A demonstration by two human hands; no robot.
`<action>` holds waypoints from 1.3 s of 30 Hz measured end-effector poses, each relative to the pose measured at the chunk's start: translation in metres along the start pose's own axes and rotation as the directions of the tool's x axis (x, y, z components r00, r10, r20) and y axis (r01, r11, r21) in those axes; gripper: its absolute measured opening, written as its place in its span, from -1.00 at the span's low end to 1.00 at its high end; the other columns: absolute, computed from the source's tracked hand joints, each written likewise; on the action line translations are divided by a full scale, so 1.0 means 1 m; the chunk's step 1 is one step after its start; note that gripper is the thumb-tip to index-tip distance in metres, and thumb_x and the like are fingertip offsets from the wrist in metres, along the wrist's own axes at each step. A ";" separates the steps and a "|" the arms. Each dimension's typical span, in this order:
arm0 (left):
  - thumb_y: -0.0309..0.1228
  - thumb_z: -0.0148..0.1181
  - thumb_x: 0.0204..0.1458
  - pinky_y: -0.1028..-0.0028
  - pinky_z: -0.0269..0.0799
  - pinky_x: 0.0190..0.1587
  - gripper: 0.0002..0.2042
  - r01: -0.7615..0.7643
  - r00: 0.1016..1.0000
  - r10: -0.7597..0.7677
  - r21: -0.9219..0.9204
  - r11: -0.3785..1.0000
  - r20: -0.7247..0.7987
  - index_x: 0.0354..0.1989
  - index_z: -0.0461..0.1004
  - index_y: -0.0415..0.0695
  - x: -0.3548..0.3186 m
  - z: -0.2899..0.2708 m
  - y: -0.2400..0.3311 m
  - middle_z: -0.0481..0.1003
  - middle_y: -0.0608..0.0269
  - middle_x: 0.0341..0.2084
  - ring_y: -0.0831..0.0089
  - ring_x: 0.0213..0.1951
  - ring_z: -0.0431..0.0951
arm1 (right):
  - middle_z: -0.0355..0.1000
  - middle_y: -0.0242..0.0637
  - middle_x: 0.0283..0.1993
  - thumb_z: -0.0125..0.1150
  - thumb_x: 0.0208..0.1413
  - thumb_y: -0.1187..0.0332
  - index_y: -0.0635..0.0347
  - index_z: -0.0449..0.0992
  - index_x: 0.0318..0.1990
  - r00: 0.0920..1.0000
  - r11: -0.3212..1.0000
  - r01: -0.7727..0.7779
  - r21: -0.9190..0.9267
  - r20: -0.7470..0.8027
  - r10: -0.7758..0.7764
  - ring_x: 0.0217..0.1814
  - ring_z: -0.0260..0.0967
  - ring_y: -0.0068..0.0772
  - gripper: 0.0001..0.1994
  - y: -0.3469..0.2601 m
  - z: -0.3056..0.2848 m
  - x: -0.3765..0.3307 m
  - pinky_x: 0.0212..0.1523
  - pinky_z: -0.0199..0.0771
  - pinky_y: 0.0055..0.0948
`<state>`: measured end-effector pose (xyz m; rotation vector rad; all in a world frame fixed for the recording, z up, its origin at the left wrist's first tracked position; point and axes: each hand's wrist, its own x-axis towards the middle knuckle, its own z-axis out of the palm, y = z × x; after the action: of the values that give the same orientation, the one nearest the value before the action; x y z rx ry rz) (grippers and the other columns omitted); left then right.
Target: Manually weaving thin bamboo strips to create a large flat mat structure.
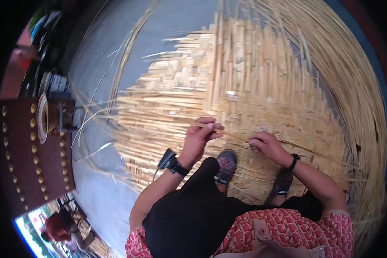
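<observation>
A thin, flattened reed strip (233, 135) stretches between my two hands, just above a woven reed mat (262, 109). My left hand (199, 136) is closed on the strip, thumb laid against the fingers. At the other end, the fingers of my right hand (265, 145) pinch the same strip close to the mat. The mat is a tight weave of pale yellow strips with uneven, loose ends along its far and left sides. My feet in dark shoes (226, 163) rest on it, between my hands and my body.
A big bundle of long loose reeds (350, 73) curves along the right side. More strips (124, 56) lie on the grey floor (101, 161) at the left. Also at left are a dark red door with brass studs (23, 150) and another person (60, 228) near a bright opening.
</observation>
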<state>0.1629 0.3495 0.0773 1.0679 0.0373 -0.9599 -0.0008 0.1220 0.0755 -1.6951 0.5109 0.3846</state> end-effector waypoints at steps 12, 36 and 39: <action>-0.53 0.24 0.12 0.56 0.58 -0.37 -0.82 0.113 0.967 -0.085 0.102 0.988 -0.239 -0.17 0.38 -0.20 0.052 0.039 0.033 0.54 0.16 -0.26 0.33 -0.17 0.63 | 0.41 -0.29 -0.44 0.30 0.05 0.29 0.00 0.60 -0.31 0.772 0.744 0.265 -0.614 -0.327 -0.544 -0.31 0.42 -0.19 -0.91 -0.054 -0.029 0.012 -0.29 0.41 -0.27; -0.02 0.52 -0.30 0.13 0.36 -0.26 -0.47 -0.290 0.917 0.215 0.931 -0.223 0.337 -0.47 0.40 -0.22 0.179 0.057 -0.016 0.46 -0.01 -0.50 0.01 -0.37 0.45 | 0.45 -0.17 -0.41 0.18 0.18 0.30 0.03 0.48 -0.17 0.720 0.735 0.070 -0.674 -0.476 -0.506 -0.41 0.47 -0.09 -0.89 -0.069 -0.112 -0.008 -0.41 0.47 -0.20; -0.03 0.53 -0.30 0.12 0.34 -0.24 -0.48 -0.272 0.882 0.277 0.892 -0.361 0.381 -0.47 0.40 -0.21 0.194 0.057 -0.043 0.46 0.01 -0.49 0.01 -0.37 0.44 | 0.43 -0.20 -0.42 0.13 0.23 0.39 0.10 0.47 -0.06 0.664 0.867 0.218 -0.447 -0.583 -0.468 -0.47 0.45 -0.21 -0.84 -0.048 -0.100 -0.011 -0.42 0.47 -0.33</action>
<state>0.2302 0.1758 -0.0127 2.5183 -1.3088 -0.2264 0.0130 0.0318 0.1392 -2.2210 0.6457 -0.5037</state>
